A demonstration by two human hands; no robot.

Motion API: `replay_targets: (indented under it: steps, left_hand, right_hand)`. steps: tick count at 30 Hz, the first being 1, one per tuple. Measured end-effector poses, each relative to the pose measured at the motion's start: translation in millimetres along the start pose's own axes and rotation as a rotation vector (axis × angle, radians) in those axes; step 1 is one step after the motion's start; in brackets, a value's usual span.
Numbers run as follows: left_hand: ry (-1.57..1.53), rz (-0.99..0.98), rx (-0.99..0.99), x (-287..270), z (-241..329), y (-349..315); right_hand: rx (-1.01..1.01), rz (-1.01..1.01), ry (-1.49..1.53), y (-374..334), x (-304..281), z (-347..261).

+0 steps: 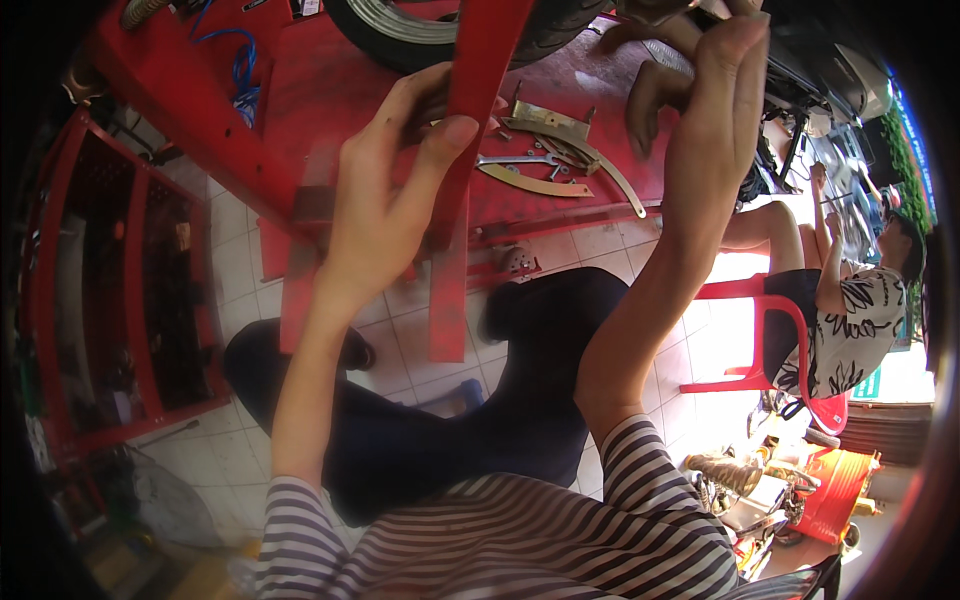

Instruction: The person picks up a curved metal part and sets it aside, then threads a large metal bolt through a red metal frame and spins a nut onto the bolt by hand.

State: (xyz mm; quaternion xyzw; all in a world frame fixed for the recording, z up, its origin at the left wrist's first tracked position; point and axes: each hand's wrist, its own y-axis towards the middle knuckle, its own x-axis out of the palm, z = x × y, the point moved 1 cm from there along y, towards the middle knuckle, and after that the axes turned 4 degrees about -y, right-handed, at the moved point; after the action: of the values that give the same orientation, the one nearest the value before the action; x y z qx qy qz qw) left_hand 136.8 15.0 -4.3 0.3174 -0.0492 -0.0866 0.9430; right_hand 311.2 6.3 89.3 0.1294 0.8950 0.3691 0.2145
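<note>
My left hand (385,185) is wrapped around an upright red metal bar (485,60), the thumb in front and the fingers behind it. My right hand (718,110) is raised at the upper right, beside the dark underside of a motorcycle. Shaded, bent fingers (652,95) show just left of it; whose they are I cannot tell, nor whether my right hand holds anything. Between my hands, on a red metal platform (620,180), lie a wrench (520,159), curved metal strips (535,181), a bracket-like metal piece (550,120) and several small bolts.
A motorcycle wheel (400,35) stands on the platform at the top. Blue cord (243,75) hangs at the upper left, above a red rack (135,290). To the right a person (860,310) sits on a red plastic chair (762,340). Mechanical parts (740,480) lie at the lower right.
</note>
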Motion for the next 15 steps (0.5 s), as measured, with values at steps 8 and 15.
replay_targets:
  steps: [8,15]
  left_hand:
    - [-0.033,-0.015,-0.005,5.0,2.0,2.4]
    - [-0.039,0.004,-0.007,2.1,1.0,-0.9]
  right_hand:
    - [0.052,-0.107,0.420,7.8,-15.0,-5.8]
    - [0.001,0.236,0.519,6.8,4.8,-35.9]
